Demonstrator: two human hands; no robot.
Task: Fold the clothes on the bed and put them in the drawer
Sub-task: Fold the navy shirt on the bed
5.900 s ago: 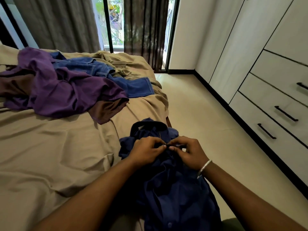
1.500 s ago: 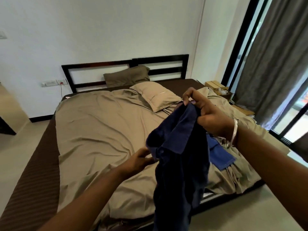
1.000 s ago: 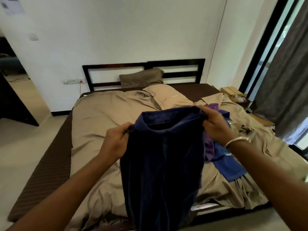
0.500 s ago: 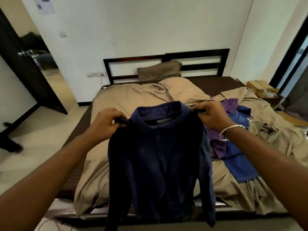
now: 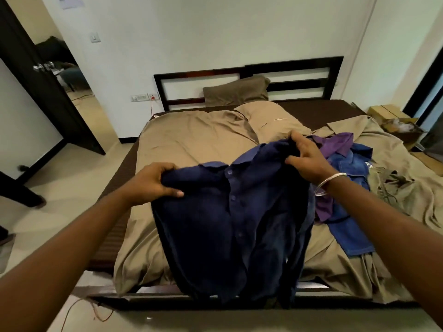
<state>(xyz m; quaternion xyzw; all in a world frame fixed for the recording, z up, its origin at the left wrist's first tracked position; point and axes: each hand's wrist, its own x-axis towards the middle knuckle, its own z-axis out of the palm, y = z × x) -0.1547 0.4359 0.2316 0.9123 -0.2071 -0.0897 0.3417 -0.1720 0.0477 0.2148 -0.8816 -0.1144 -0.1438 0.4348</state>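
Navy shirt [image 5: 230, 219]: dark blue, buttoned placket facing up, collar toward the headboard, fabric rumpled. Lies over the foot edge of the bed [image 5: 191, 137], its lower part hanging past that edge toward the floor.

Left hand [image 5: 153, 182]: fingers curled, gripping the shirt's left shoulder.

Right hand [image 5: 305, 158]: grips the bunched right shoulder, thumb spread; a metal bangle [image 5: 329, 183] circles the wrist.

Unfolded clothes, toward the bed's right edge: purple garment [image 5: 335, 146], blue denim piece [image 5: 352, 226], olive garment [image 5: 388, 185], heaped together and touching.

Bedding: tan sheet, creased; tan pillow [image 5: 266, 118] and brown pillow [image 5: 236, 91] at the head edge.
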